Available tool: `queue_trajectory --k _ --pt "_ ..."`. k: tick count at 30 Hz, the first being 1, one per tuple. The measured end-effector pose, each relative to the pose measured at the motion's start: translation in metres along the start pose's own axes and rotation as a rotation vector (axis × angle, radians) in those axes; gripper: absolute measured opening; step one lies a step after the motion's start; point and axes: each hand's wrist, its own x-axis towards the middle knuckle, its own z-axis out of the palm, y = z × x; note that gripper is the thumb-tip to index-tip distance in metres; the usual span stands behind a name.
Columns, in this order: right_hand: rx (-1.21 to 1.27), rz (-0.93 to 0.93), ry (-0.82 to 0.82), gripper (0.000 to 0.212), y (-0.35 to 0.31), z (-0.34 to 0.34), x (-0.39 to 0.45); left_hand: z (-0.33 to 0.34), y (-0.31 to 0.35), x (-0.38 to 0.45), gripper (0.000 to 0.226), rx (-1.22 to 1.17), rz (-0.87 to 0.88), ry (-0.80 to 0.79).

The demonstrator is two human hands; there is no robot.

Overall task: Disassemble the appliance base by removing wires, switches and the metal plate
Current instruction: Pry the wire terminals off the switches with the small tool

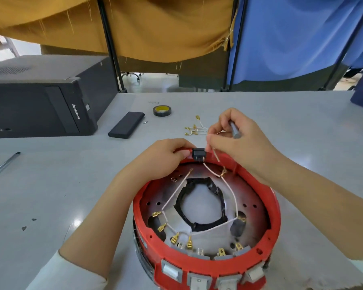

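My left hand (166, 151) pinches the black rocker switch (198, 154). My right hand (235, 139) pinches its wire (215, 153) (tool handle (235, 130) tucked in palm). Far left of my fingers: a "lenovo" computer case (40, 101).

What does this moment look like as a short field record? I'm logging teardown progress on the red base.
workpiece: round red plastic appliance base, open side up on grey table
left hand: grips far rim beside small black switch
right hand: pinches pale wire at switch, also holds grey-handled tool
inside: metal plate, brass-tipped wires
set aside: loose removed wires
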Motion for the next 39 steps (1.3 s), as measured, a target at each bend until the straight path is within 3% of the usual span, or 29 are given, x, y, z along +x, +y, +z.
queue_trajectory --k 3,7,11,18,25,33,39 --pt "-0.074 0.048 0.054 0.031 0.01 -0.01 0.028 0.0 -0.003 0.003 0.026 -0.02 0.004 0.01" --pt "-0.396 0.069 0.024 0.025 0.041 -0.026 0.067 0.002 -0.006 0.003 0.025 -0.044 0.011 0.023" --pt "-0.742 0.067 -0.094 0.028 0.083 -0.036 0.109 0.002 -0.007 0.004 0.024 -0.033 0.002 0.033" --pt "-0.938 0.043 -0.285 0.03 0.126 -0.034 0.15 0.003 -0.01 0.005 0.025 -0.05 -0.029 0.028" --pt "-0.798 0.023 -0.197 0.021 0.103 -0.031 0.137 0.003 -0.011 0.005 0.025 -0.038 -0.025 0.024" --pt "-0.416 -0.042 -0.152 0.052 0.024 -0.016 0.067 0.003 -0.009 0.006 0.026 0.03 -0.037 0.048" --pt "-0.198 0.044 -0.022 0.063 0.024 0.0 0.041 0.005 -0.002 0.001 0.024 0.062 -0.042 0.062"
